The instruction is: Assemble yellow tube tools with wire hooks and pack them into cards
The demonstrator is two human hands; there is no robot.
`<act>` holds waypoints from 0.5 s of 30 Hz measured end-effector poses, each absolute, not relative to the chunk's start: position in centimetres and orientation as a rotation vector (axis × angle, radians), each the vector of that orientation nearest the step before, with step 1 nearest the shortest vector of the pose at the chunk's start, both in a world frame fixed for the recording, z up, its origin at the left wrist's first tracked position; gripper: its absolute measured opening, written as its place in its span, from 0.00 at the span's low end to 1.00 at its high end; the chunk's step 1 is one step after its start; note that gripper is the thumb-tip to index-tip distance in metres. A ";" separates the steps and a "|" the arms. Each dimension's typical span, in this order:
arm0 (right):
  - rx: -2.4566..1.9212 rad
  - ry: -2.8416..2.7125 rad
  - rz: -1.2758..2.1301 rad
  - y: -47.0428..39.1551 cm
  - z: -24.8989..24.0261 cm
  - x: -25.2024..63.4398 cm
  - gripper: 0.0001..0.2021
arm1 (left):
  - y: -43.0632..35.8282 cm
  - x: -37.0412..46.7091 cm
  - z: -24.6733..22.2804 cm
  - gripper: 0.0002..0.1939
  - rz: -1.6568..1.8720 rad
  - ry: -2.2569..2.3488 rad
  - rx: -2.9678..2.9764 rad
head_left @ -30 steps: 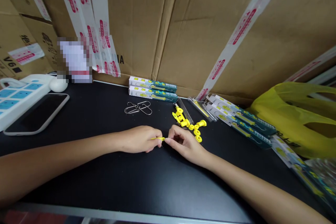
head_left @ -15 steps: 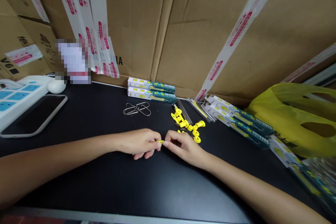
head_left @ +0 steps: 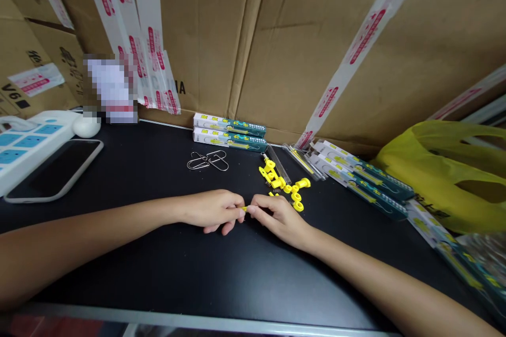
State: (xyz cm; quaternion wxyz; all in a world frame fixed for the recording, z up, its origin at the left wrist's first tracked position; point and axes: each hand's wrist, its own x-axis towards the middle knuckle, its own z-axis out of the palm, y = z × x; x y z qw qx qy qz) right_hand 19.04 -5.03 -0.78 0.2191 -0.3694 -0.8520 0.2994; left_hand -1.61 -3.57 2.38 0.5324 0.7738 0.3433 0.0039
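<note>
My left hand [head_left: 219, 209] pinches a small yellow piece [head_left: 244, 209] between thumb and forefinger, over the middle of the black table. At the other end of that piece, my right hand [head_left: 275, 216] has its thumb and forefinger closed; whatever lies between those fingertips is too small to make out. Just beyond my right hand lies a loose group of yellow plastic parts [head_left: 278, 182] with small springs among them. Bent metal wire hooks [head_left: 217, 160] rest on the table beyond my left hand.
Two small boxes [head_left: 230, 138] lie against the cardboard behind. Clear tubes [head_left: 302, 161] and more boxes [head_left: 361, 181] are to the right, beside a yellow bag [head_left: 427, 168]. A phone [head_left: 55, 171] and a power strip [head_left: 29, 145] sit at the left.
Both hands remain together around the yellow piece, with only slight shifts of the fingers. The whole view has moved a little.
</note>
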 end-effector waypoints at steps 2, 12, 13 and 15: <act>-1.009 -2.330 0.869 -4.9 -0.8 19.1 0.17 | -3.5 -1.6 2.3 0.13 0.009 0.814 1.847; -1.010 -2.254 0.972 -4.7 -0.7 19.2 0.17 | -3.4 -1.7 2.3 0.15 0.003 0.815 1.818; -1.014 -2.259 0.973 -4.8 -0.7 19.2 0.17 | -3.3 -1.7 2.2 0.15 0.006 0.810 1.813; -1.020 -2.264 0.974 -4.8 -0.5 19.2 0.16 | -3.3 -1.7 2.0 0.14 0.013 0.797 1.802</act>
